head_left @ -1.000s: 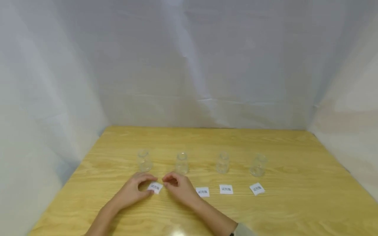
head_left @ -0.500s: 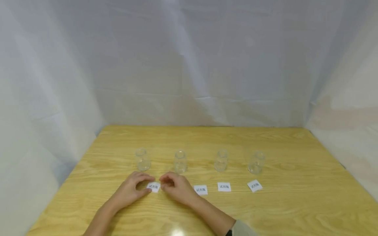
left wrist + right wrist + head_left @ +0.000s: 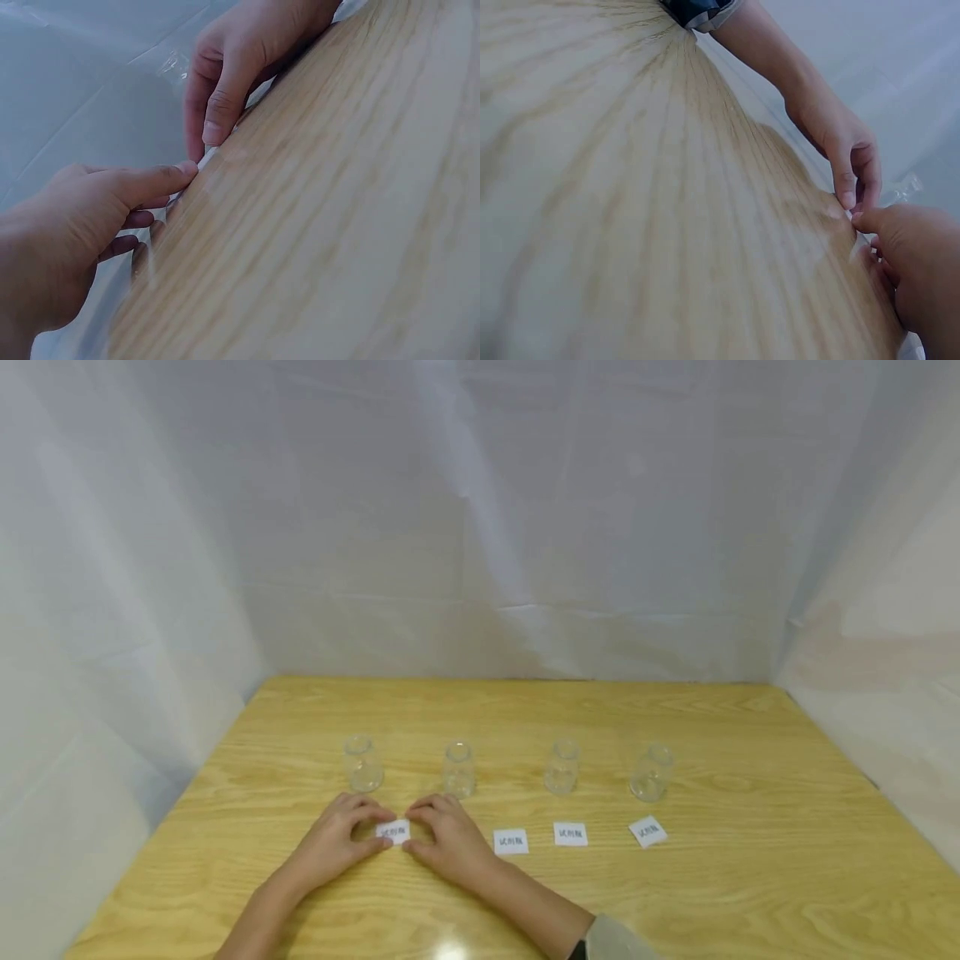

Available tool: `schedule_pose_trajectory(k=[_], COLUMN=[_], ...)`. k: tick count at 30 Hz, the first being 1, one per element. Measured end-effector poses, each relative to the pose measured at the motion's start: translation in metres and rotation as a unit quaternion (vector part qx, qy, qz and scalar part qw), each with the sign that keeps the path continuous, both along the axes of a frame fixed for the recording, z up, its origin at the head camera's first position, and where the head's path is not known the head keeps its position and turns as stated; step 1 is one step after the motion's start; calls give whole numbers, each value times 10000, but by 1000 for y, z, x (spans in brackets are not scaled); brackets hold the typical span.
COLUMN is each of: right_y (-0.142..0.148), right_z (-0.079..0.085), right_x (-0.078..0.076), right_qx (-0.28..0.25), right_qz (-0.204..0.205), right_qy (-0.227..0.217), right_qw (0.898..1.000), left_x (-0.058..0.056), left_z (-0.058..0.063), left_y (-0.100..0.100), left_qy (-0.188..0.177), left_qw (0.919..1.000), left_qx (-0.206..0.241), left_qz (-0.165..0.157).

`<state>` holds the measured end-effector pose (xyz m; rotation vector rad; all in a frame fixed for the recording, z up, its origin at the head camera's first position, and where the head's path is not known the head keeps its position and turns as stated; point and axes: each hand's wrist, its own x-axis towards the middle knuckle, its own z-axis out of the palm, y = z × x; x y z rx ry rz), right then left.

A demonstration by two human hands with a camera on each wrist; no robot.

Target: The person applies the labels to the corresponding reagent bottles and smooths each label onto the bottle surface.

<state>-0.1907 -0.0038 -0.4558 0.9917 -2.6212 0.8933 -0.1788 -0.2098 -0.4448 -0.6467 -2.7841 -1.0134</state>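
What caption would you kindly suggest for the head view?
Left hand and right hand hold a printed card, near three more cards and four clear jars on a wooden table.

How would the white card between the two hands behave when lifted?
The white card is probably light, being small with no visible thickness. Its straight-looking edges suggest that it may bend only slightly. With the left hand and right hand at opposite edges, it should hardly swing.
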Motion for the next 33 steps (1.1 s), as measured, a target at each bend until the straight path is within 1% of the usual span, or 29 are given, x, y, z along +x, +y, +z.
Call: schedule_pose_trajectory(k=[5,10,12,15,18,20,25,33], right_y=[-1,-2,-2,-2,-3,-3,-3,-2], right_z=[1,1,1,1,1,0,0,-2], right_x=[-1,-3,-4,-4,-4,-4,-5,-6], right_qx=[-32,-41,-56,-77,-119,-154,-221,-253], right_qz=[-73,-156,-165,-161,-167,-189,-184,-232], right_qy=[-101,-250,-231,-179,-152,-154,-125,-277], right_qw=[9999,9996,9996,9997,9997,9996,9995,9990], left_x=[1,1,1,0,0,0,0,-2], left_z=[1,-1,-1,-3,-2,-3,-3,-4], left_y=[1,2,1,-3,-8,-10,-12,-9], left_qy=[-66,-149,-175,-87,88,177,212,297], left_qw=[9999,9998,9997,9998,9993,9988,9984,9985], left_qx=[96,151,142,55,-87,-172,-218,-152], left_qz=[8,-48,-16,149,354,423,478,433])
